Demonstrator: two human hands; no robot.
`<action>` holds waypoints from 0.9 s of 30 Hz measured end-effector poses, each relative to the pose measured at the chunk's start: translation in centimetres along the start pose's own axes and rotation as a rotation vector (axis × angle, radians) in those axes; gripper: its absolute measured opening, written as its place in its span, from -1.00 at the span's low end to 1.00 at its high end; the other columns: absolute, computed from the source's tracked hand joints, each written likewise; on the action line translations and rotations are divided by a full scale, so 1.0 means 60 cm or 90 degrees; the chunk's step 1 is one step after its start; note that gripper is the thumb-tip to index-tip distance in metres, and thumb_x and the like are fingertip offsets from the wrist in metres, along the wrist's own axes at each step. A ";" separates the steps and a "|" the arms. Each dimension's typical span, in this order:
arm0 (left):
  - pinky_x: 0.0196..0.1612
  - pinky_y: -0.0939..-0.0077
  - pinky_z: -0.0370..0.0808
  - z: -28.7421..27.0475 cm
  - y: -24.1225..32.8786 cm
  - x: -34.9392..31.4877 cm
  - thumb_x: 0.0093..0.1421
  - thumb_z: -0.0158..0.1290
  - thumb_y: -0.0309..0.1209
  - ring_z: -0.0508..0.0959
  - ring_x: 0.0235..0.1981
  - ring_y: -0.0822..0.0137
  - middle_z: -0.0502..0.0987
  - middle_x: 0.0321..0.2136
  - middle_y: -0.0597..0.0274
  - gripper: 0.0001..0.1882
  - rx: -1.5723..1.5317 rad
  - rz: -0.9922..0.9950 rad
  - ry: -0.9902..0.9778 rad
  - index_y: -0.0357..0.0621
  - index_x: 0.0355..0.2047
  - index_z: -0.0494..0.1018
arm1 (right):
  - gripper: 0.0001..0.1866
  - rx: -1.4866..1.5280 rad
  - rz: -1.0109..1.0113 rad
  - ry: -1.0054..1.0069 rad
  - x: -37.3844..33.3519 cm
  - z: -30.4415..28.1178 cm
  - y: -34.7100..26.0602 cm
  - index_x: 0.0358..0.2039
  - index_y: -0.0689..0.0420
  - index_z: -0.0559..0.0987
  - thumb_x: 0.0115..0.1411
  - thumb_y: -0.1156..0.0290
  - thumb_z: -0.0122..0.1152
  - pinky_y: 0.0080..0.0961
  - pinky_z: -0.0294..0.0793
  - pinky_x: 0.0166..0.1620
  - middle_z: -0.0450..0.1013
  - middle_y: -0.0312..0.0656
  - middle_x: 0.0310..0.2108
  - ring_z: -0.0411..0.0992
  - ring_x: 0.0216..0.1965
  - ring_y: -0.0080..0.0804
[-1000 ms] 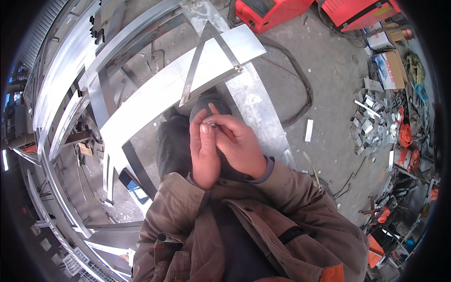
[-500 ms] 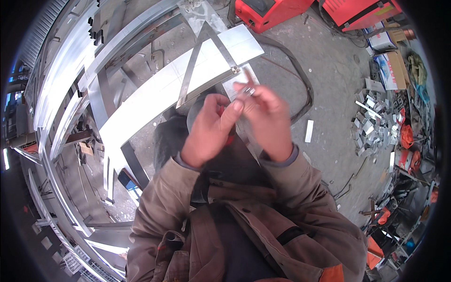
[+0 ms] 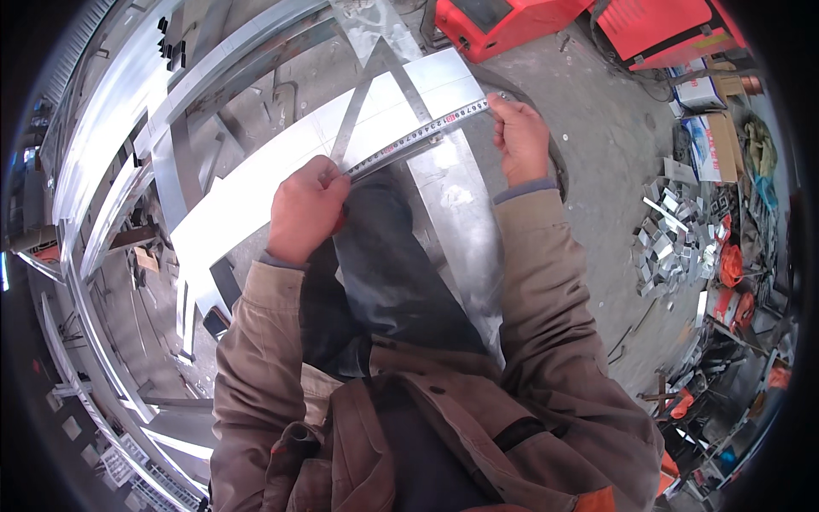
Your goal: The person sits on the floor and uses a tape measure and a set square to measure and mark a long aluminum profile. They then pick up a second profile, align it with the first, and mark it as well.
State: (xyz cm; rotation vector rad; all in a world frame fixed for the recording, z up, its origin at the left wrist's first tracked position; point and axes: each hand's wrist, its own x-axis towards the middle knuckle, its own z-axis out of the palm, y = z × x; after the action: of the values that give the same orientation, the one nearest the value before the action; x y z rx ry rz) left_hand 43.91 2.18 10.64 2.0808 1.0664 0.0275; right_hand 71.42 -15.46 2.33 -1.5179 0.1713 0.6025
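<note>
Measuring tape [image 3: 418, 136], drawn out straight between the bare hands of a person in a brown jacket [image 3: 554, 282], just beyond the dark trousers [image 3: 384, 247]. The left hand [image 3: 305, 209] was the nearer to the body, its fingers curled over the blade's near end; a speck of red showed under the palm, but I could not tell whether that was the case. The right hand [image 3: 520, 141] reached farther out, thumb and fingers pinching the other end. From the left grip the blade's long axis ran away and to the right, at a slant, close along the near side of a flat metal triangle [image 3: 360, 101]. Under the triangle lay a curved white panel [image 3: 239, 205], its right end close to the pinched tip; whether blade touched panel was unclear. A dull metal strip [image 3: 465, 222] passed beneath.

Dark numerals with red marks lined the blade. Beyond, to the right, scrap offcuts [image 3: 670, 235] lay heaped, and a cardboard box [image 3: 719, 147] with a blue and white side carried print too small for me to read. Farthest off stood two red machines [image 3: 486, 26], one bearing a small yellowish label, also illegible
</note>
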 end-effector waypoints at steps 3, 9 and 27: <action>-0.21 0.24 0.63 -0.027 -0.017 0.000 0.36 0.25 -0.24 0.75 -0.37 0.04 0.71 -0.47 0.01 -0.74 -0.022 -0.016 -0.048 -0.21 -0.23 0.71 | -0.70 -0.036 -0.036 0.033 -0.002 0.003 0.007 -0.33 -0.01 0.62 0.25 0.24 0.69 -0.59 0.39 -0.38 0.50 -0.49 -0.43 0.38 -0.44 -0.68; -0.25 0.30 0.59 -0.045 -0.030 0.002 0.39 0.22 -0.21 0.69 -0.44 0.22 0.68 -0.50 0.09 -0.69 -0.014 -0.028 -0.085 -0.24 -0.23 0.73 | -0.59 -0.044 -0.102 0.074 -0.004 0.014 0.016 -0.10 0.21 0.68 0.18 0.28 0.70 -0.56 0.43 -0.34 0.50 -0.40 -0.33 0.44 -0.40 -0.60; -0.10 -0.09 0.66 -0.033 -0.039 0.026 0.32 0.12 -0.23 0.72 -0.25 -0.24 0.73 -0.34 -0.09 -0.72 0.179 0.096 -0.057 -0.12 -0.36 0.72 | -0.77 -0.122 -0.125 0.003 0.022 0.009 0.018 -0.23 0.18 0.76 0.19 0.36 0.62 -0.54 0.50 -0.29 0.62 -0.36 -0.31 0.49 -0.35 -0.62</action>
State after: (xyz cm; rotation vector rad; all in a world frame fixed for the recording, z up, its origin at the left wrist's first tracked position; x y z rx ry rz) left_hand 42.66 5.32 10.02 2.3874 0.8991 -0.1479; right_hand 71.89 -14.63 0.78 -1.6972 -0.0339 0.4687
